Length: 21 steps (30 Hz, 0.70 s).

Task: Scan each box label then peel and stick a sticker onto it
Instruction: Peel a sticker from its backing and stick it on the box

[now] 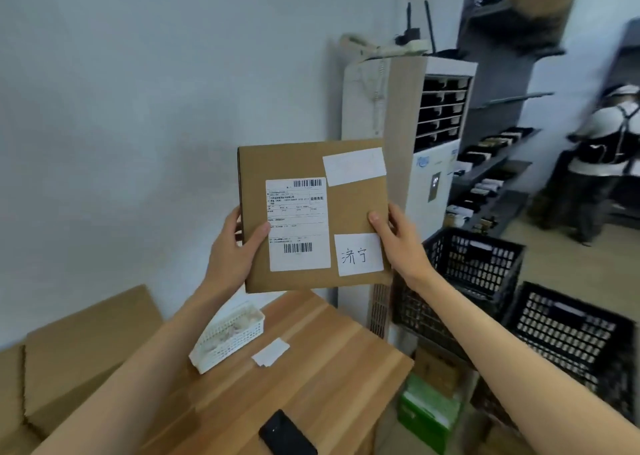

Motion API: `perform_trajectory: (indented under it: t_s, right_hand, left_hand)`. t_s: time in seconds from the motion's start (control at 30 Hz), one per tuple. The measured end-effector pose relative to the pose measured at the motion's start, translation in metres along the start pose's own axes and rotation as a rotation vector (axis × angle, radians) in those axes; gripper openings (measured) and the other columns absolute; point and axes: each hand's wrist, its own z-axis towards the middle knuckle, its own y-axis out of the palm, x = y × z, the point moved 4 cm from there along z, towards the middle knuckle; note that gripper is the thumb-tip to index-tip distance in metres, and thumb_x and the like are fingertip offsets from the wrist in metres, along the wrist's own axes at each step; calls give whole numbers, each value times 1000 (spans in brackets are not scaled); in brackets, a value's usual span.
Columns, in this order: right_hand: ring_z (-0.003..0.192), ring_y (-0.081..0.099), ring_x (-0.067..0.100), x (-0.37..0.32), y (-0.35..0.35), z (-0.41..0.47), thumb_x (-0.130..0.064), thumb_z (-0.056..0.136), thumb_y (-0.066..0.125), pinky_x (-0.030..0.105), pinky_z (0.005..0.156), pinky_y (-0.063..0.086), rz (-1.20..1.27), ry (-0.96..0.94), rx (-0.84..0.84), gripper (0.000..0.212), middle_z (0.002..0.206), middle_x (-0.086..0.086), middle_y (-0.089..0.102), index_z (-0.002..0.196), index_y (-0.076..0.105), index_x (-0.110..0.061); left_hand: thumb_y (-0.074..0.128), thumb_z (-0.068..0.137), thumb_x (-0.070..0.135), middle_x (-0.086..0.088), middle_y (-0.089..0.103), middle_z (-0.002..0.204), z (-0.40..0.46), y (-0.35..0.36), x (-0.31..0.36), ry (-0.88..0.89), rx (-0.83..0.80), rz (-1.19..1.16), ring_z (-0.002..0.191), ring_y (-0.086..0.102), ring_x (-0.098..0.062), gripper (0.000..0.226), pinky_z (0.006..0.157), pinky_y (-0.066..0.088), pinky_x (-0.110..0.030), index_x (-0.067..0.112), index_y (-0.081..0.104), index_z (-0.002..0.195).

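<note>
I hold a flat brown cardboard box (346, 212) up in front of me with both hands, its face toward the camera. My left hand (232, 250) grips its left edge, thumb lying on the printed shipping label (298, 224) with two barcodes. My right hand (398, 240) grips the right edge, thumb on the cardboard just above a white sticker (358, 254) with handwritten characters at the lower right. A blank white label (354, 166) sits at the box's upper right. A black handheld device (287, 434) lies on the wooden table (329, 368) below.
A white mesh basket (228, 338) and a small white sticker sheet (271, 352) lie on the table. Cardboard boxes (79, 350) stand at the left. Black crates (474, 267) and a white standing air conditioner (429, 177) are at the right. Another person (602, 153) stands by shelves.
</note>
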Motion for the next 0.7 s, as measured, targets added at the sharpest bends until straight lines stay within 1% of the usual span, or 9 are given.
perform_trajectory:
  t_s: [0.1,0.17,0.27,0.33,0.4,0.53,0.63,0.7]
  right_hand:
    - [103,69,3,4,-57,-10,-31,105,51,25,80,59,-67,26,127,36,123,-7,67,139,51,-19]
    - [103,68,3,4,-94,-21,-34,104,51,27,82,59,-113,56,205,37,124,-10,67,139,50,-23]
    - [103,69,5,2,-150,-41,-38,104,50,30,83,59,-187,93,327,38,124,-12,67,140,49,-26]
    - [103,69,5,0,-184,-57,-37,104,50,31,84,59,-225,106,403,38,124,-11,67,140,49,-25]
    - [102,69,5,-2,-215,-75,-36,104,50,30,82,59,-248,125,481,39,124,-9,67,140,49,-23]
    - [103,69,7,-4,-275,-112,-33,104,52,28,81,58,-283,147,624,36,122,-8,68,139,51,-23]
    - [101,70,5,-2,-317,-130,-32,104,52,23,75,58,-294,161,704,35,120,-11,69,138,51,-25]
    - [99,70,3,4,-345,-135,-32,104,52,21,72,58,-299,166,745,36,120,-10,69,139,50,-25]
  left_hand:
    - [60,98,47,15,57,127,12,61,13,42,-123,-62,103,60,1,59,86,55,-30,32,38,151]
    - [61,98,46,13,58,127,14,102,24,64,-200,-111,106,61,-4,59,88,53,-29,31,39,151]
    - [62,97,45,12,60,126,14,162,43,91,-321,-168,110,61,-8,58,85,50,-24,30,41,149]
    - [63,97,47,10,60,130,9,201,56,106,-407,-205,112,61,-10,60,90,52,-28,30,40,150]
    - [62,97,48,9,60,133,1,240,68,123,-498,-234,115,60,-11,60,96,53,-34,31,39,150]
    - [62,94,56,10,59,135,-17,313,95,155,-647,-272,117,60,-11,66,99,54,-41,35,37,151]
    - [60,96,53,15,55,136,-32,364,115,185,-719,-305,120,57,-10,68,99,51,-35,34,33,155]
    - [60,96,52,15,55,136,-38,399,125,196,-744,-324,119,57,-10,68,99,51,-35,33,32,155]
